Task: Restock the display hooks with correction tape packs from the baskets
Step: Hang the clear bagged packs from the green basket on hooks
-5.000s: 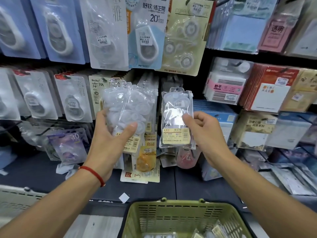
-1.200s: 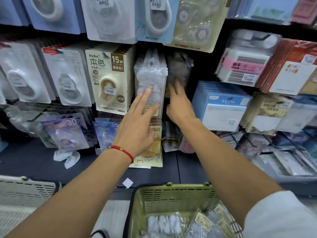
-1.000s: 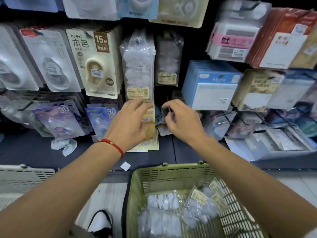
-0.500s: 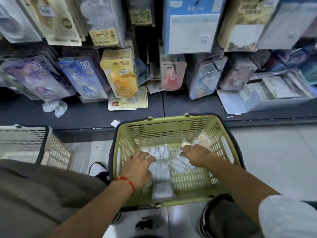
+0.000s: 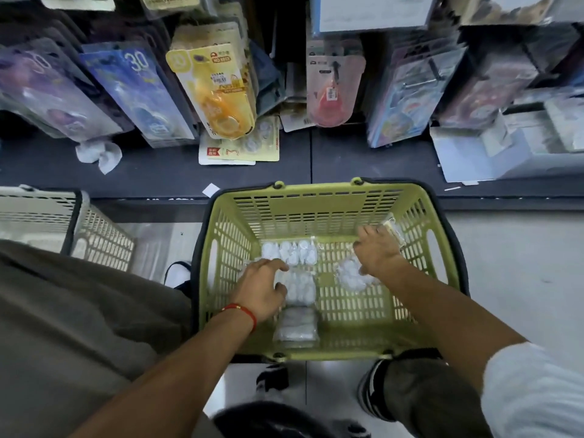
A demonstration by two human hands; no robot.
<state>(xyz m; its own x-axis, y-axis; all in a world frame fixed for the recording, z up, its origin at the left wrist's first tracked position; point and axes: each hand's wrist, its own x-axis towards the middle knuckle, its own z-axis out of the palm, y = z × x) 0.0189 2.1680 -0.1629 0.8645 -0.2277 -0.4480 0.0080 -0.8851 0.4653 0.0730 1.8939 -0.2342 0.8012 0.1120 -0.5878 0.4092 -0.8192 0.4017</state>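
Both hands are down inside the green basket point(image 5: 328, 213), which sits on the floor against the dark shelf edge point(image 5: 158, 172). The left hand point(image 5: 260, 287), a red string bracelet point(image 5: 241, 312) at its wrist, lies with fingers curled over a clear pack of white correction tapes point(image 5: 298, 287) in the middle of the basket floor; whether it truly grips the pack I cannot tell. Another clear pack point(image 5: 289, 251) lies just beyond its fingertips, and a third point(image 5: 295, 327) lies nearer the person, by the near wall. The right hand point(image 5: 376, 251) reaches to the far right corner, fingers bent onto a small clear pack point(image 5: 392, 230) propped against the basket wall; the hold itself is hidden. A round bundle of white tapes point(image 5: 352, 276) lies touching the underside of that wrist.

Around the basket: a white basket point(image 5: 47, 216) stands to the left, partly behind the person's brown-clad knee point(image 5: 79, 327). Above, packs hang low over the shelf: purple and blue ones marked 30 point(image 5: 139, 96), a yellow pack point(image 5: 218, 80), a red pack point(image 5: 331, 86). A flat card pack point(image 5: 240, 150) and a crumpled white wrapper point(image 5: 98, 153) lie on the shelf. A small white scrap point(image 5: 211, 189) sits at the shelf lip just beside the basket's far left corner.
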